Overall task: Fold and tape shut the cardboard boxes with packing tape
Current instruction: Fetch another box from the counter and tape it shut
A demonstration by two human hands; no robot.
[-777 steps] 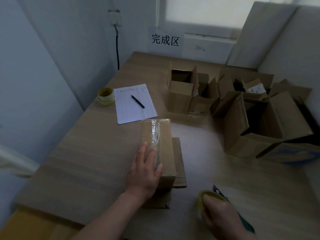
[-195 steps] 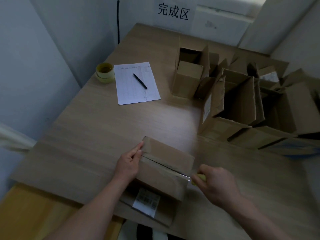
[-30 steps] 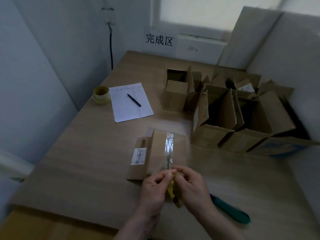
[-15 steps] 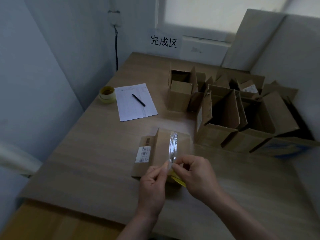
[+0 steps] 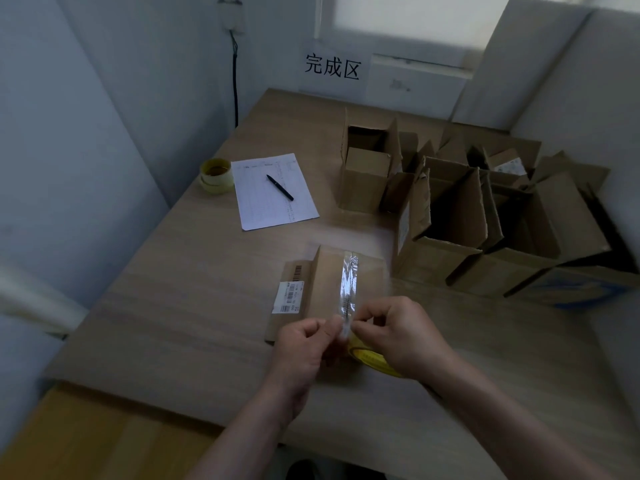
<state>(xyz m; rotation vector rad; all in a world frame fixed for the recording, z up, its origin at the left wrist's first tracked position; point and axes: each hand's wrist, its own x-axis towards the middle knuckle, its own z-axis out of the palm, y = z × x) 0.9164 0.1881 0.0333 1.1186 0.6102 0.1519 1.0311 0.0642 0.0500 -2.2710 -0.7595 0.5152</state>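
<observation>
A small brown cardboard box (image 5: 329, 289) lies near the front middle of the pale wooden surface (image 5: 180, 306), its top flaps folded down and one side flap with a white barcode label (image 5: 288, 296) spread flat to its left. A strip of clear glossy packing tape (image 5: 348, 285) runs along the seam of the box toward the person. At the near end of that strip both hands meet: the left hand (image 5: 304, 344) has its fingers curled and pinches the tape end, and the right hand (image 5: 398, 336), also curled, pinches the same tape just beside it. A yellow tape roll (image 5: 369, 358) shows under the right hand, mostly hidden; whether that hand also holds it cannot be told.

To the right stands a cluster of open brown cardboard boxes (image 5: 450, 216) with their flaps up. At the far left lie a white printed sheet of paper (image 5: 273, 192) with a black pen (image 5: 280, 187) on it, and just beside it a second yellowish roll of tape (image 5: 215, 174). A white sign with black characters (image 5: 332, 68) hangs on the back wall.
</observation>
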